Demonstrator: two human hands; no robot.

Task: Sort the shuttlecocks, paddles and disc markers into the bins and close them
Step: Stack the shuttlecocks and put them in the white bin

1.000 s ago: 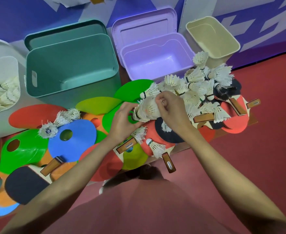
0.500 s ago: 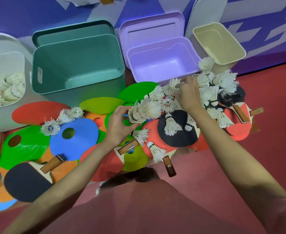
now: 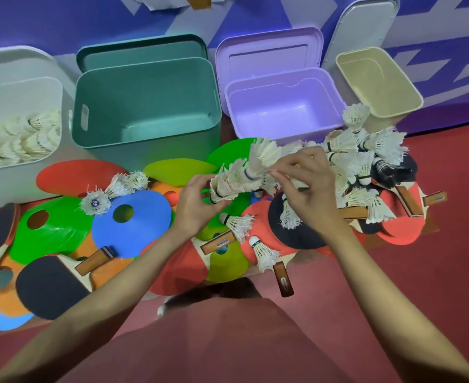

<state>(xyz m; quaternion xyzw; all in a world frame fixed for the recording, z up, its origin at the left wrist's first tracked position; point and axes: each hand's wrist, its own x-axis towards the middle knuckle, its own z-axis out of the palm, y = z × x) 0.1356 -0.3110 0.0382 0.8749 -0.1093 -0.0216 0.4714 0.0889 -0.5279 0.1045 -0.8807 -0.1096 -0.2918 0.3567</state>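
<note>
My left hand (image 3: pixel 197 205) grips the lower end of a nested stack of white shuttlecocks (image 3: pixel 241 175) above the pile of disc markers. My right hand (image 3: pixel 308 183) pinches the stack's upper end, fingers curled at the feathers. More loose shuttlecocks (image 3: pixel 366 158) lie heaped on the red and black paddles (image 3: pixel 297 233) at the right. A few frayed shuttlecocks (image 3: pixel 111 192) rest on the blue disc marker (image 3: pixel 133 222). The white bin (image 3: pixel 20 89) at far left holds several shuttlecocks.
A teal bin (image 3: pixel 145 106), a purple bin (image 3: pixel 283 106) and a beige bin (image 3: pixel 380 81) stand open along the wall, lids leaning behind them. Green, orange and red disc markers (image 3: pixel 56 230) and paddles (image 3: pixel 48 283) cover the floor at left.
My right hand came back from the heap at the right to the stack held by my left hand, bringing a shuttlecock onto its upper end. The stack is longer.
</note>
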